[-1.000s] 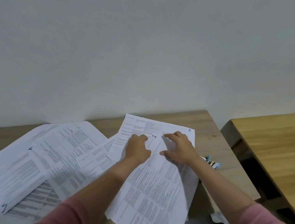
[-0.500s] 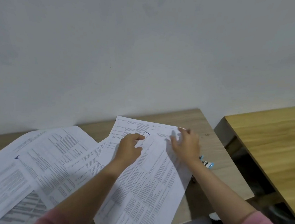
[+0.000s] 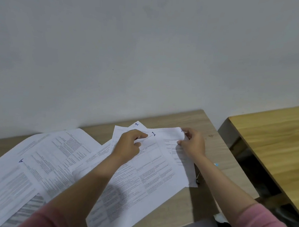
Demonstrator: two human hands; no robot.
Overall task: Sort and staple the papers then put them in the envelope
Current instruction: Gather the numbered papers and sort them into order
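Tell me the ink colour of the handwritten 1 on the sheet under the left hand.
Dark blue ink; the handwritten 1 shows best in the head view.

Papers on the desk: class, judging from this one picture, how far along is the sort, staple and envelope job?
Early. Done: nothing looks stapled. In hand: the left hand pinches the sheet marked 1, while the right hand grips the top corner of the sheet beside it. Left: sheets 3 and 4 lie loose; no envelope is visible.

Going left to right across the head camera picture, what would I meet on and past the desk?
White printed sheet marked 4 → left hand → white sheet marked 1 → right hand → small blue stapler → yellow wooden side table.
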